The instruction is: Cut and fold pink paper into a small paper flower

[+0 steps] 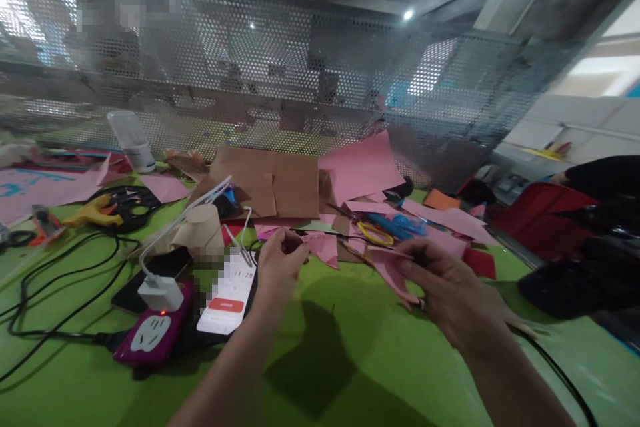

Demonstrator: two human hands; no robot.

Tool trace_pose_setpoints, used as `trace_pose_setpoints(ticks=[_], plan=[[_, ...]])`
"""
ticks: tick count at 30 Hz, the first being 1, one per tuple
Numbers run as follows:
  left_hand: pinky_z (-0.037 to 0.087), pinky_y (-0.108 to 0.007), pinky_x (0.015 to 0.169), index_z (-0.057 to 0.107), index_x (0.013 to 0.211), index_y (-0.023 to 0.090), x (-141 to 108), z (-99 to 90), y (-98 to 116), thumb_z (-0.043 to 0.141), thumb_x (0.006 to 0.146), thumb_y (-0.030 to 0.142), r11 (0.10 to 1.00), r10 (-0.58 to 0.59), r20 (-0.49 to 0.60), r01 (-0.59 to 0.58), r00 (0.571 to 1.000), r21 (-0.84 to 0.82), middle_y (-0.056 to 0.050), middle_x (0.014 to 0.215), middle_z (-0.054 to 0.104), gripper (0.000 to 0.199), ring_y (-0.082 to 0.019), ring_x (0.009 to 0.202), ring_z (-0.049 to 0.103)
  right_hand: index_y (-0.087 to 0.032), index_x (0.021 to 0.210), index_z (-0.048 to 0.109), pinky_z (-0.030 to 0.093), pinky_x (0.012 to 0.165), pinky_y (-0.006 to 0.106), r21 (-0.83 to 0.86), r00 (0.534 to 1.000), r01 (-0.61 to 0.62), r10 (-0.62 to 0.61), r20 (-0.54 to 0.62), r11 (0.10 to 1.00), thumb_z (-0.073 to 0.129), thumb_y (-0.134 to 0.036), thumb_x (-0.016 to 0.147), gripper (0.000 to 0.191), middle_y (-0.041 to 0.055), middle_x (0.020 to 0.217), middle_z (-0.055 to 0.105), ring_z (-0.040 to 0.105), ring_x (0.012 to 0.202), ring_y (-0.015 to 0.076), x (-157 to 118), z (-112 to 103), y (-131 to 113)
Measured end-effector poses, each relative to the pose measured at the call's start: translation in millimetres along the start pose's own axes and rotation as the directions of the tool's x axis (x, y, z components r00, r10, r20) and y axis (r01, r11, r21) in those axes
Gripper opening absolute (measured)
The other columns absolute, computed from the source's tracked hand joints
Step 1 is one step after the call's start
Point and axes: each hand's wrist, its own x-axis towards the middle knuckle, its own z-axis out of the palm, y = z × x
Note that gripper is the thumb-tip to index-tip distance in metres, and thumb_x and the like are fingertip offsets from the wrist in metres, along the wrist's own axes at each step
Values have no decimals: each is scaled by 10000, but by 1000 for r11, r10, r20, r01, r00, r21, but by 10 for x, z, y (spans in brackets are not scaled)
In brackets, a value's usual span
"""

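Note:
My right hand is closed on a folded piece of pink paper, pinched between thumb and fingers above the green table. My left hand has its fingertips curled together in a pinch. Whatever lies between them, if anything, is too small to make out. Just right of those fingertips is a torn pink paper scrap; I cannot tell whether they touch it. A lit phone lies beside my left wrist.
A purple power strip with a white charger and black cords sits on the left. Brown cardboard, a large pink sheet and yellow-handled scissors are behind my hands. A perforated metal screen rises at the back.

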Motion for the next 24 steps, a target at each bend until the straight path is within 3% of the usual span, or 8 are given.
trace_pose_setpoints(ticks=[4,8,12,15,24], plan=[[373,-208,505,592,666,176,-54,43,-49,695,661,192,998,-19,76,15,997,61,29,565,591,105,-105,520,519,-237,853,687,434,576,204,193,999,22,-29,37,981,784,-302,722,176,-23,751,622,546,645,105,116,275,-30],[390,-202,517,590,667,169,-59,73,-82,695,629,181,994,-101,92,103,991,-17,32,560,592,112,-102,520,540,-211,831,707,477,694,271,96,995,41,-50,89,995,754,-298,739,135,11,796,673,602,741,154,118,527,124],[407,-196,528,588,671,164,-74,99,-64,645,614,154,986,-139,111,148,984,-77,32,590,603,81,-86,512,542,-208,875,713,475,749,313,-92,989,87,-76,124,992,680,-286,788,121,31,851,705,625,806,191,78,528,252],[418,-194,527,600,678,157,-102,122,-38,682,610,186,978,-161,137,176,977,-113,27,609,608,110,-81,515,538,-209,857,694,473,751,320,-204,989,144,-134,66,968,650,-263,790,96,33,855,704,627,808,199,64,503,279],[473,-217,630,695,738,137,-152,137,13,732,632,215,957,-208,160,235,965,-170,-10,677,653,136,-100,607,574,-200,815,657,479,710,307,-232,986,159,-166,-10,960,651,-273,791,78,35,796,683,622,746,197,30,528,296]])
